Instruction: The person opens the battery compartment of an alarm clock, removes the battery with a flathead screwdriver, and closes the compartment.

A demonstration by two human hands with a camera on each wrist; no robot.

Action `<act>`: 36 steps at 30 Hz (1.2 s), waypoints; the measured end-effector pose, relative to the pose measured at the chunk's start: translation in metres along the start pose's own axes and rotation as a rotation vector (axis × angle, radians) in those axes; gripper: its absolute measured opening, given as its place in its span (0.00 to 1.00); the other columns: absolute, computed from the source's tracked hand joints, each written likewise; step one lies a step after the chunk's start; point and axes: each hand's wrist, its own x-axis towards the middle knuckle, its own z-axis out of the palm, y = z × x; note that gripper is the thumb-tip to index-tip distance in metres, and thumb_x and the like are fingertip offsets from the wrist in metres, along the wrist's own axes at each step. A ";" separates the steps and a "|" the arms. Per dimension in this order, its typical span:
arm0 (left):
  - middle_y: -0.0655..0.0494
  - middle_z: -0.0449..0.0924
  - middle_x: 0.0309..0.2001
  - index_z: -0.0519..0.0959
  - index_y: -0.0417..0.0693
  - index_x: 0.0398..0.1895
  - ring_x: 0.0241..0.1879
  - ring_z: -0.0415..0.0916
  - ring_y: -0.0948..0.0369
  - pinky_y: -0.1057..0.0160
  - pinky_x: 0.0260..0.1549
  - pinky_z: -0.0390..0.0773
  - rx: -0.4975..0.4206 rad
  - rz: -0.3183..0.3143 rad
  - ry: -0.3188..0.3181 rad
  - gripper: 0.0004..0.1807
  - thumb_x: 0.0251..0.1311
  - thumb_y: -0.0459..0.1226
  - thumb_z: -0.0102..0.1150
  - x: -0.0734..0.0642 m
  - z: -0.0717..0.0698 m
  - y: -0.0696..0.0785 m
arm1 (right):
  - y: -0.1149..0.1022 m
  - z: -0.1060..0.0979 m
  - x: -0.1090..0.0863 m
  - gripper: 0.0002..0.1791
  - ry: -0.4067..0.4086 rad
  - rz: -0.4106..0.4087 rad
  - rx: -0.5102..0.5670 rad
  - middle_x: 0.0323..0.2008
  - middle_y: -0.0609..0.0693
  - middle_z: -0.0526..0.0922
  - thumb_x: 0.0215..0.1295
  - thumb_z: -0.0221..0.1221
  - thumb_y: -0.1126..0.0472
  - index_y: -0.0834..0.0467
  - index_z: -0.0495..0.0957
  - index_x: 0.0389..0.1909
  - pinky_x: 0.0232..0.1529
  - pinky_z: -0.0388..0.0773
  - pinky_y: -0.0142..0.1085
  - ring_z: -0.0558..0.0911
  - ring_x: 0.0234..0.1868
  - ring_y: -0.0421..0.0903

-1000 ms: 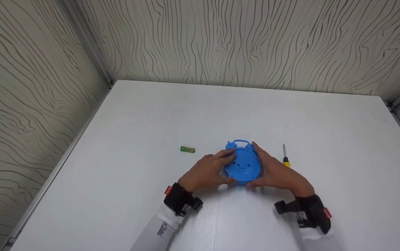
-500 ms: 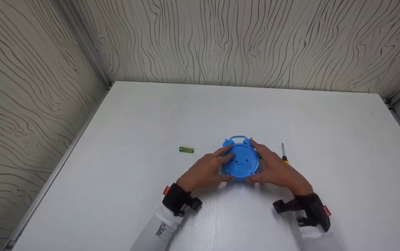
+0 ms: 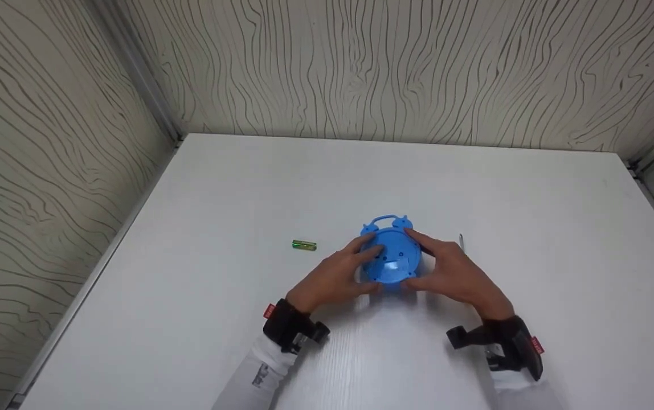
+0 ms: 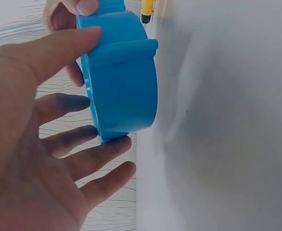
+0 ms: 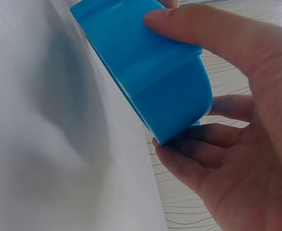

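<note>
A blue alarm clock (image 3: pixel 393 267) with two bells and a top handle is held between both hands, its back facing up toward the head view. The left hand (image 3: pixel 335 279) grips its left side, thumb (image 4: pixel 64 50) at the bottom edge and fingers on the back and rim. On the other side, the right hand (image 3: pixel 458 276) grips with its thumb (image 5: pixel 194 26) on the lower edge and fingers round the rim. Both wrist views show the clock raised off the table surface. Its front face is hidden.
Two green batteries (image 3: pixel 304 245) lie side by side left of the clock. A screwdriver lies to the right, its metal shaft (image 3: pixel 461 242) showing behind the right hand; its yellow-and-black handle (image 4: pixel 147 9) appears in the left wrist view. Wood-grain patterned walls (image 3: pixel 361 74) border the white table (image 3: pixel 236 188).
Both hands have shifted the clock slightly away from the person, and it has tilted so its handle leans over. The right hand now covers the screwdriver's handle in the head view.
</note>
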 end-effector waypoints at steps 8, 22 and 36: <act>0.61 0.45 0.79 0.56 0.63 0.75 0.74 0.58 0.53 0.54 0.64 0.72 -0.047 -0.011 0.038 0.43 0.59 0.50 0.65 0.000 -0.002 0.001 | -0.007 -0.002 -0.001 0.50 0.077 -0.075 -0.054 0.70 0.58 0.67 0.48 0.75 0.54 0.56 0.61 0.73 0.63 0.70 0.55 0.69 0.69 0.59; 0.55 0.50 0.77 0.50 0.61 0.77 0.77 0.49 0.51 0.45 0.70 0.62 0.149 0.073 0.225 0.55 0.48 0.60 0.68 -0.002 -0.003 0.004 | -0.019 -0.002 0.000 0.51 0.153 -0.245 -0.162 0.67 0.59 0.71 0.45 0.77 0.53 0.62 0.63 0.70 0.57 0.76 0.51 0.74 0.65 0.60; 0.56 0.50 0.78 0.49 0.65 0.77 0.76 0.48 0.51 0.45 0.69 0.63 0.143 0.084 0.221 0.56 0.47 0.62 0.68 -0.003 -0.003 0.006 | -0.027 0.004 0.000 0.51 0.113 -0.289 -0.145 0.69 0.58 0.69 0.47 0.75 0.53 0.60 0.62 0.71 0.56 0.77 0.51 0.73 0.66 0.61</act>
